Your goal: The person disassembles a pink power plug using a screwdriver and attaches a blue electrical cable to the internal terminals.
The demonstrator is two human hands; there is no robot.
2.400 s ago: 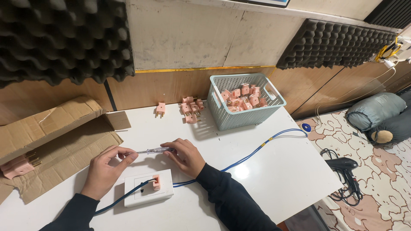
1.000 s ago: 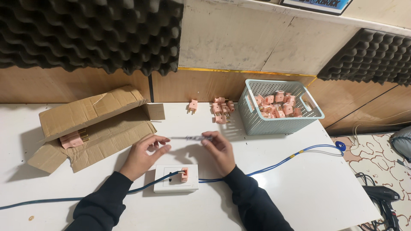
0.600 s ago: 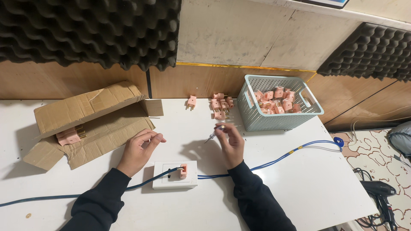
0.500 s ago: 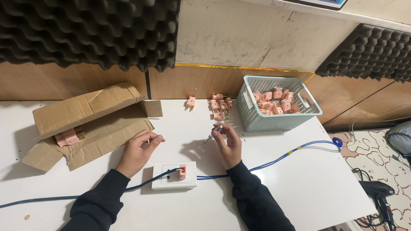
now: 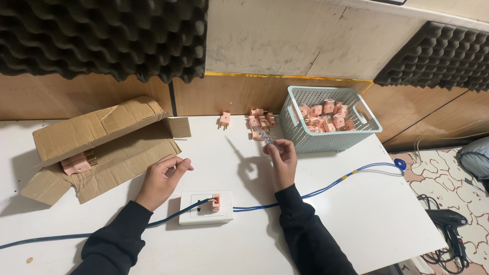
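My right hand (image 5: 281, 162) holds a small clear-handled tester screwdriver (image 5: 268, 139) by its end, raised above the white table (image 5: 356, 214) near the pile of pink plugs (image 5: 260, 122). My left hand (image 5: 163, 177) rests on the table with fingers loosely curled and nothing in it, just left of a white socket plate (image 5: 204, 210). A pink plug (image 5: 216, 201) sits in that plate. A blue cable (image 5: 326, 187) runs from the plate to both sides.
A pale green plastic basket (image 5: 331, 133) full of pink plugs stands at the back right. An open cardboard box (image 5: 97, 145) with pink plugs inside lies at the left. One lone pink plug (image 5: 223, 120) stands near the wall. A black tool (image 5: 448, 220) lies on the floor at right.
Both hands held the screwdriver over the socket plate earlier. My left hand has let go and rests on the table; my right hand has carried the screwdriver up toward the plug pile.
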